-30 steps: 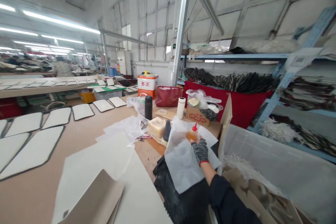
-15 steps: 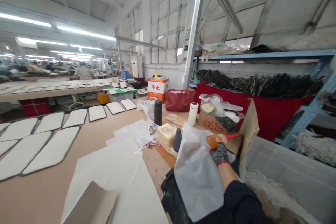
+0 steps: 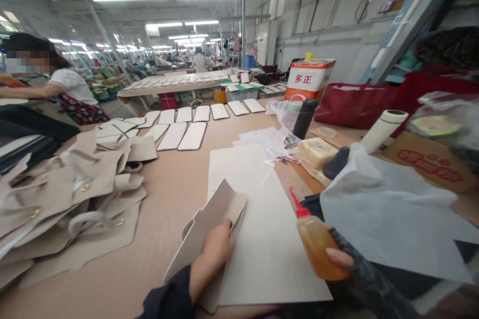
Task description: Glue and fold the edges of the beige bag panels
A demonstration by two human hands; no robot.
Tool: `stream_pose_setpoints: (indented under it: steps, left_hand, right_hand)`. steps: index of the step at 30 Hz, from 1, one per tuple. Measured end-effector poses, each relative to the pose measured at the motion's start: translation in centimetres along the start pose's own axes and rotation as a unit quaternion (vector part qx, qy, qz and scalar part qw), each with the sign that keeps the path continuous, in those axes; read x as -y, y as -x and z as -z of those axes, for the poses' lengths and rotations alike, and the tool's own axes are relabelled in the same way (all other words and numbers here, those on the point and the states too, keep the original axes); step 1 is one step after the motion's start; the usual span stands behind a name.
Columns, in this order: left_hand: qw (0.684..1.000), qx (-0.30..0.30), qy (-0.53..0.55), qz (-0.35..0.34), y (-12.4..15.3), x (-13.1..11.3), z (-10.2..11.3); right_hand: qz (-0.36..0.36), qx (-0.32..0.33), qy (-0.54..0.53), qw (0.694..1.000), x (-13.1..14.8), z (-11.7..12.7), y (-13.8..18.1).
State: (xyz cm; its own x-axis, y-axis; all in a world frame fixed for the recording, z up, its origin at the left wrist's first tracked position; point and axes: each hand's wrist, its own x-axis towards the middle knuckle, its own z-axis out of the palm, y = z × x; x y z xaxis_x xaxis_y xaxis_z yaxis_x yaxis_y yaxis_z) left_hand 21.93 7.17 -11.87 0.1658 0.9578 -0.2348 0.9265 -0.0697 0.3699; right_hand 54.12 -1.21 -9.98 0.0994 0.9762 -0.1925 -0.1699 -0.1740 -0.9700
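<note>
My right hand (image 3: 355, 271), in a dark fingerless glove, grips a squeeze bottle (image 3: 316, 241) of amber liquid with a red nozzle that points up and to the left. The bottle hangs over the right edge of a white sheet (image 3: 262, 229) on the table. My left hand (image 3: 217, 249) rests with curled fingers on a folded beige leather piece (image 3: 209, 224) that lies at the sheet's left edge.
A heap of beige bag parts (image 3: 71, 194) lies at the left. White panels (image 3: 187, 132) line the table further back. A black flask (image 3: 304, 118), a white flask (image 3: 381, 130), a tin can (image 3: 309, 79), a red bag (image 3: 352, 104) and thin white cloth (image 3: 385, 209) crowd the right. A person (image 3: 56, 84) works at far left.
My view has swung left and down. My right hand has carried the bottle from the cluttered right side over to the white sheet. My left hand has come into view on the beige piece.
</note>
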Motion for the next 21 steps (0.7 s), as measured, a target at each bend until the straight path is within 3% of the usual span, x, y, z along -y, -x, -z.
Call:
stream_pose_setpoints:
  steps: [2, 4, 6, 8, 10, 15, 21]
  left_hand:
    - [1.000, -0.014, 0.000, -0.028, 0.2, -0.1, -0.8]
    - [0.999, -0.025, 0.016, -0.045, -0.1, 0.0, -1.2]
    - [0.997, -0.034, 0.037, -0.053, -0.8, 0.3, -1.4]
    - [0.995, -0.045, 0.063, -0.061, -1.5, 0.5, -1.4]
    - [0.991, -0.060, 0.096, -0.064, -2.0, 0.7, -1.4]
    - [0.979, -0.080, 0.180, -0.050, -3.0, 1.1, -2.4]
    - [0.969, -0.090, 0.228, -0.035, -3.7, 1.5, -3.3]
  right_hand:
    - [-0.050, 0.051, -0.013, 0.997, -0.4, -3.4, 1.0]
    - [-0.071, 0.057, -0.043, 0.995, -0.2, -5.2, 1.3]
    - [-0.087, -0.010, -0.126, 0.988, -0.2, -5.7, 1.5]
    - [-0.098, -0.120, -0.213, 0.965, -0.5, -5.9, 1.8]
    - [-0.094, -0.190, -0.236, 0.948, -0.9, -6.4, 2.2]
    - [-0.075, -0.110, -0.170, 0.976, -1.4, -7.8, 2.5]
    - [-0.068, -0.149, -0.146, 0.976, -3.2, -7.9, 1.3]
